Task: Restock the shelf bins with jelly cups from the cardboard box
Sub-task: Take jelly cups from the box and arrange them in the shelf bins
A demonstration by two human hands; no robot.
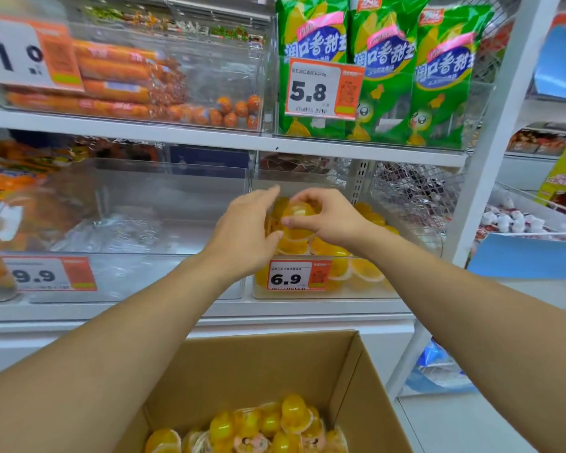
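Jelly cup in my fingers: a yellow jelly cup (298,211) sits pinched between my right thumb and curled fingertips, over the top of the pile in the bin.
Right hand: my right hand (329,217) has its fingers bent round that cup, thumb underneath at its near side.
Left hand: my left hand (245,223) is just beside the cup on its left, fingers nearly straight and reaching past the bin's edge; whether they touch the cup I cannot tell, and they grip nothing.
Bin under my fingers: a clear shelf bin (386,289) holds more yellow jelly cups (340,253) stacked below and to the right of my fingers, with a 6.9 price tag (299,275) on its front.
Bin left of my fingers: a clear bin (138,197) with a 9.9 tag (49,274).
Box below my wrists: the cardboard box (258,364) stands open, with jelly cups (262,426) heaped in its bottom.
Shelf above my fingers: green snack bags (386,70) behind a 5.8 tag (324,88), and orange sausages (118,80) further left.
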